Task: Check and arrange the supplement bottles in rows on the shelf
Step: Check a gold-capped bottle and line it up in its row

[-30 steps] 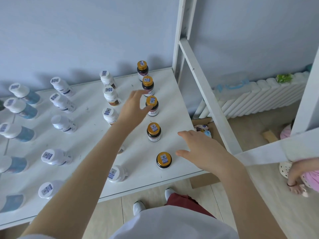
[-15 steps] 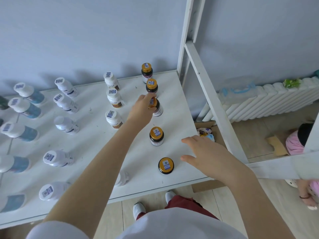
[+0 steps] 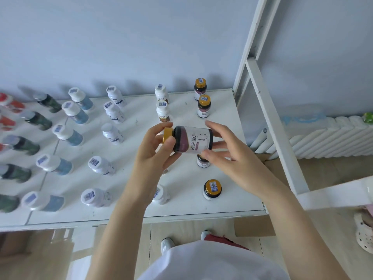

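Left hand (image 3: 153, 152) and right hand (image 3: 228, 156) hover above the shelf (image 3: 232, 199), over the gap in the gold-capped row (image 3: 203, 107). Both pinch the dark bottle (image 3: 191, 141), which is held sideways with its gold cap (image 3: 168, 135) pointing left, in the left hand's fingers.

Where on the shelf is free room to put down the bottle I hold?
The bottle should fit on the bare strip between the gold-cap row and the right edge of the shelf, or along the front edge beside the nearest gold-cap bottle. The left rows are crowded.
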